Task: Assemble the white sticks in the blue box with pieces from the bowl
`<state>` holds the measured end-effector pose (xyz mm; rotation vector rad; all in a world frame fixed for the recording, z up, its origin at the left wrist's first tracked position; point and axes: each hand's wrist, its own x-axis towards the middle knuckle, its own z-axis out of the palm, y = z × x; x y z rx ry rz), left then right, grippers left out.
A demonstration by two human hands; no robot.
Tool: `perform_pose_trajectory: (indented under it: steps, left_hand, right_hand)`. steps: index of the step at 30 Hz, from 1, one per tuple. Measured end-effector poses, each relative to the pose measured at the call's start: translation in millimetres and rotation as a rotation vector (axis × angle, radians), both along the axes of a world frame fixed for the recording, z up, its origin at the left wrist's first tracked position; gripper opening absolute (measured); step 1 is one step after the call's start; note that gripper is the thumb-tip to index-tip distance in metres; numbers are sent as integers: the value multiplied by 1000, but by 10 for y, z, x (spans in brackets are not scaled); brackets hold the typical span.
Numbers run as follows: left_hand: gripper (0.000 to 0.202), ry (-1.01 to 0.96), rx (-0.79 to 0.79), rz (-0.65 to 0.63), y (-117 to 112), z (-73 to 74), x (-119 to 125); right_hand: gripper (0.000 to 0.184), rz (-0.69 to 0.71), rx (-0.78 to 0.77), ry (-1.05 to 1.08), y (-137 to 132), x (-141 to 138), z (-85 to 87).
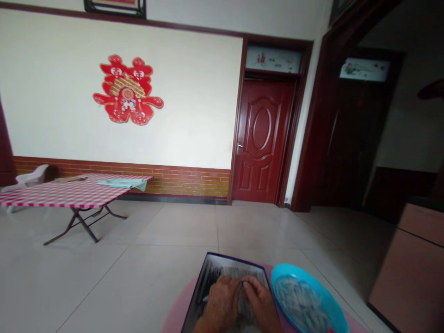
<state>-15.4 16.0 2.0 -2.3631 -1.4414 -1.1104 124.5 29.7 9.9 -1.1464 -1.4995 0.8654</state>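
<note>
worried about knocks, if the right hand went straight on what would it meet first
Probably the left hand: its fingertips lie just ahead of the right hand, over the dark board; depth is unclear, they may already touch.

No readable text, the marks [261, 58] on the door-top panel [286, 60] too blurred

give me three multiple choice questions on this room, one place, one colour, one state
1. Where is the blue basin from the dark board?
A. Left of it
B. Right of it
C. Under it

2. What colour is the paper ornament on the wall?
A. Red
B. Green
C. Blue

3. What state is the door in?
A. Wide open
B. Half open
C. Shut

Answers:
1. B: the basin sits right of the board, beside the right hand.
2. A: the ornament shows red throughout.
3. C: the door fills its frame.
</note>
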Motion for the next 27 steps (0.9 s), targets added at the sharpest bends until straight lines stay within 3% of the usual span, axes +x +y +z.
perform_pose_trajectory:
  steps: [4, 14, 21, 27]
  left_hand:
    - [25, -25, 96, -30, 8, -22, 8]
    - [24, 11, -9, -2, -19, 18, 14]
    - [20, 125, -94, 12, -53, 50, 47]
    - [20, 129, -50, -23, -13, 18, 62]
  right_hand:
    - [27, 24, -26, 30, -9, -22, 9]
    - [35, 26, -80, -1, -14, -51, 29]
    - [34, -101, 105, -239, 0, -27, -62]
    - [39, -129, 121, -323, -3, 10, -77]
